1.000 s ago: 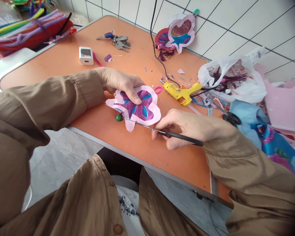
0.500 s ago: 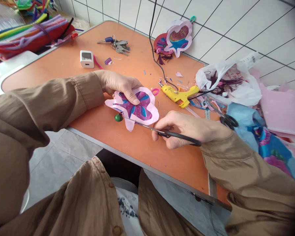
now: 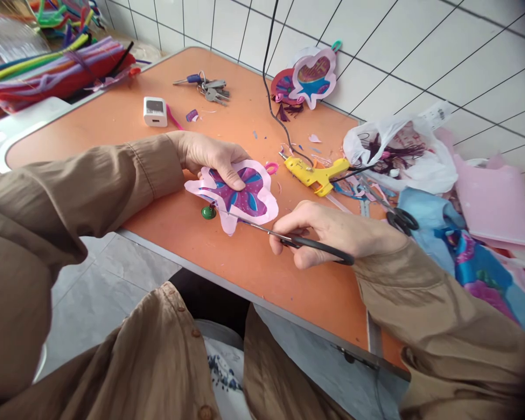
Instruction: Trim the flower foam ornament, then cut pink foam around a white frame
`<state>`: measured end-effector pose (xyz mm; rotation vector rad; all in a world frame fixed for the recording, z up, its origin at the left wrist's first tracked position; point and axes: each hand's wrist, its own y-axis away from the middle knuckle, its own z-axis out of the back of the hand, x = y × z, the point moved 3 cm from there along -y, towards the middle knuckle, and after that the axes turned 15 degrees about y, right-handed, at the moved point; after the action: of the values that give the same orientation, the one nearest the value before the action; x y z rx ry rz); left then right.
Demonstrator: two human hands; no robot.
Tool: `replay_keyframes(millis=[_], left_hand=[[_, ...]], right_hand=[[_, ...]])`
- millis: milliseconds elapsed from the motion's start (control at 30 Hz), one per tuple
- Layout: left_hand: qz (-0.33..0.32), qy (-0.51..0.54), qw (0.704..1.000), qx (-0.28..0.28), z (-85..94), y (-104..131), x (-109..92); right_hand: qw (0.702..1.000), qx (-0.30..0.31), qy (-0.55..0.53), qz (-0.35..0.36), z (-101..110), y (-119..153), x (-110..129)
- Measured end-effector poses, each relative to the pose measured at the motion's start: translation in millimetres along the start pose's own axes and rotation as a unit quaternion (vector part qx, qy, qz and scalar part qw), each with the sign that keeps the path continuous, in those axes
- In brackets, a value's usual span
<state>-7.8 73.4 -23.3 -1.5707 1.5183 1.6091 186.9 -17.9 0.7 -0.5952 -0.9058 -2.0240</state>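
Note:
My left hand grips a pink-edged butterfly-shaped piece with a purple and blue middle, thumb on top, fingers hidden beneath. A green bell hangs at its lower left, and a pink loop sticks out at the upper right. My right hand is closed on black-handled scissors. Their blades point left and lie along the lower edge of the piece; whether the tips are parted is too small to tell.
A yellow glue gun with its cord lies beyond my right hand. Behind are keys, a white charger and finished-looking ornaments. At right are a plastic bag, other scissors and cloth.
The view has shifted slightly, so the far objects sit a little lower and the things at right a little further left. Both hands keep their holds, with the scissors still at the lower edge.

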Motion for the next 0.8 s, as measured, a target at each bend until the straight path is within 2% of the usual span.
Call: replay_keyframes(millis=[133,233,367,600,800], left_hand=[[-0.005,0.001,1.0,0.019,-1.3,0,0],[-0.028,0.022,0.998,0.06,3.9,-4,2],[-0.034,0.026,0.996,0.077,11.3,-9,6],[-0.02,0.047,0.993,0.108,2.8,-5,4],[-0.026,0.028,0.997,0.064,3.8,-3,3]], right_hand=[[1.0,-0.002,0.001,-0.013,0,1,4],[1.0,-0.004,0.008,-0.016,0,1,3],[1.0,-0.007,0.028,0.0,-1,1,1],[1.0,-0.01,-0.001,0.014,-2,1,1],[0.999,-0.014,-0.003,0.029,-2,0,-1]])
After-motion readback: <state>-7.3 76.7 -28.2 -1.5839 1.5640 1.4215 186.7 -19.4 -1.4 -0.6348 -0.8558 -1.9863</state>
